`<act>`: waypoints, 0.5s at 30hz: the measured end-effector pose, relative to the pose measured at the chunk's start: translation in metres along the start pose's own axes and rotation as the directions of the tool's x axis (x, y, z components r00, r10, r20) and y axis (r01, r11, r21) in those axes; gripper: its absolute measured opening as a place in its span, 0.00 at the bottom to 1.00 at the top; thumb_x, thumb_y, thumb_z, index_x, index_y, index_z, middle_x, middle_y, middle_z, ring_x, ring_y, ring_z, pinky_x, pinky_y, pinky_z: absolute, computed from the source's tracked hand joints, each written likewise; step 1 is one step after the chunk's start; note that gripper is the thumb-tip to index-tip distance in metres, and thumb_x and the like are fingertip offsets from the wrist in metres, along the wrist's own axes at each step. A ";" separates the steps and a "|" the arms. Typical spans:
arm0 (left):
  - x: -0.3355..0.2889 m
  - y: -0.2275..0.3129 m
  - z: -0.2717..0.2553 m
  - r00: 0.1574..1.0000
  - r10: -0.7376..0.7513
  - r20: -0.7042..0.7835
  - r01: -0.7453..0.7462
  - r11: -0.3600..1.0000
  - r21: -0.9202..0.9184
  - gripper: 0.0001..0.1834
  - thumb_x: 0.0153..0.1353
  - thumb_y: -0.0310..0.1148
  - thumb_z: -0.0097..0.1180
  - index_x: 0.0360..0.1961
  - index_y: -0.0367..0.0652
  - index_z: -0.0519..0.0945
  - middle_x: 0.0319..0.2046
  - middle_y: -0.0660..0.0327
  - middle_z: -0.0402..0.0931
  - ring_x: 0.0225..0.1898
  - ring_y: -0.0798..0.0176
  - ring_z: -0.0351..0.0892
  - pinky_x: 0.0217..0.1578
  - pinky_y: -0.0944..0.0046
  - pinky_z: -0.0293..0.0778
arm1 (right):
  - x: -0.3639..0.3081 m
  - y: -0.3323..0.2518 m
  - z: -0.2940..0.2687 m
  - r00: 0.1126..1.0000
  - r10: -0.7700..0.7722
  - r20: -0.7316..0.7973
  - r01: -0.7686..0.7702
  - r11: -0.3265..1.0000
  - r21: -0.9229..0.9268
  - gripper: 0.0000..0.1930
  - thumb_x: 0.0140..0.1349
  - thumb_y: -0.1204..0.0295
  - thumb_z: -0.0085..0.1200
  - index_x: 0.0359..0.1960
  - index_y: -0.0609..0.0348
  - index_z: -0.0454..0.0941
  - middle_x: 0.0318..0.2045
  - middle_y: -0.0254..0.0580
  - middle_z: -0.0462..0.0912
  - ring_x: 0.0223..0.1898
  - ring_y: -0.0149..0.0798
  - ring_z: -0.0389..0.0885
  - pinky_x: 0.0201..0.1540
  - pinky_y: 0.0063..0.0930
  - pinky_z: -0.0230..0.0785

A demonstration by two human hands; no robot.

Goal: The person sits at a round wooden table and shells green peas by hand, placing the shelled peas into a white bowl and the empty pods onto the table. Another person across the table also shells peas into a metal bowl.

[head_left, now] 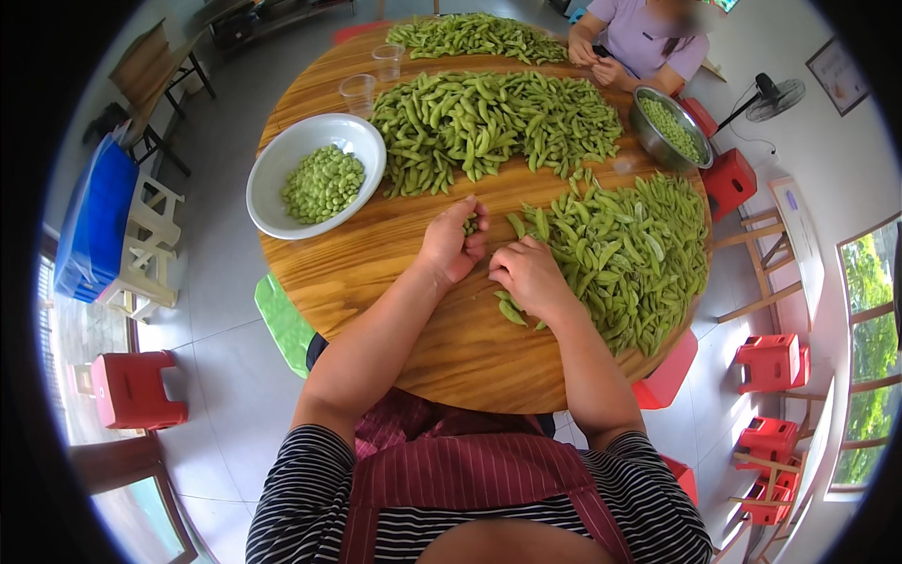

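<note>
My left hand [453, 242] is half curled over the table, with some small green beans [470, 225] showing inside its fingers. Just to its right, my right hand [531, 274] has its fingers pinched together, and whatever they hold is hidden. Beyond and right of it spreads a pile of flattish green pods [629, 254], with a few pods lying beside that wrist. A white bowl [266, 193] to the left holds shelled green beans [323, 184]. Across the middle of the table lies a heap of plump bean pods [489, 122].
The round wooden table [413, 348] also carries two clear plastic cups [358, 95], another pod pile [479, 38] and a metal bowl [678, 158] of beans. A person in a lilac top [634, 42] sits across. Red stools [139, 389] and a standing fan [775, 96] surround it.
</note>
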State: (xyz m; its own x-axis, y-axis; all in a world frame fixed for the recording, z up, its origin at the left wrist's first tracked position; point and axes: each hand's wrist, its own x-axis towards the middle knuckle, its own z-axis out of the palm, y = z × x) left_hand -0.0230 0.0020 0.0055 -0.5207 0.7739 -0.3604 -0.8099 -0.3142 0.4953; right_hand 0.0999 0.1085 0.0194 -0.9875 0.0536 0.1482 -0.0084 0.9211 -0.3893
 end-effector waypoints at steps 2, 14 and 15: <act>0.000 -0.001 0.000 1.000 -0.003 -0.004 0.003 1.000 0.021 0.12 0.62 0.41 0.43 0.29 0.44 0.69 0.21 0.65 0.64 0.15 0.73 0.54 0.16 0.75 0.51 | 0.002 0.002 0.001 0.996 0.022 -0.090 -0.017 0.998 0.055 0.07 0.50 0.68 0.56 0.28 0.56 0.75 0.28 0.39 0.77 0.36 0.44 0.72 0.42 0.36 0.63; 0.000 -0.013 -0.002 0.904 -0.332 0.271 0.324 0.943 0.075 0.19 0.64 0.49 0.37 0.30 0.46 0.70 0.19 0.66 0.64 0.13 0.74 0.53 0.13 0.75 0.48 | 0.035 -0.035 -0.032 0.935 0.205 -0.290 -0.135 0.960 0.246 0.09 0.54 0.70 0.56 0.32 0.63 0.75 0.28 0.40 0.77 0.26 0.35 0.77 0.29 0.27 0.69; -0.001 -0.012 -0.004 0.922 -0.290 0.257 0.278 0.957 0.083 0.18 0.64 0.49 0.37 0.30 0.46 0.70 0.19 0.66 0.65 0.13 0.74 0.53 0.13 0.75 0.48 | 0.047 -0.038 -0.036 0.931 0.210 -0.297 -0.150 0.966 0.212 0.09 0.55 0.68 0.55 0.32 0.62 0.75 0.28 0.40 0.77 0.26 0.35 0.77 0.29 0.27 0.69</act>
State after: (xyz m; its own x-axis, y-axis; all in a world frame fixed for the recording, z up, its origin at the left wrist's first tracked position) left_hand -0.0141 0.0031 -0.0031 -0.1751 0.9461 -0.2725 -0.8974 -0.0395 0.4394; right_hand 0.0595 0.0900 0.0738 -0.8748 0.3579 0.3265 0.1067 0.7997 -0.5908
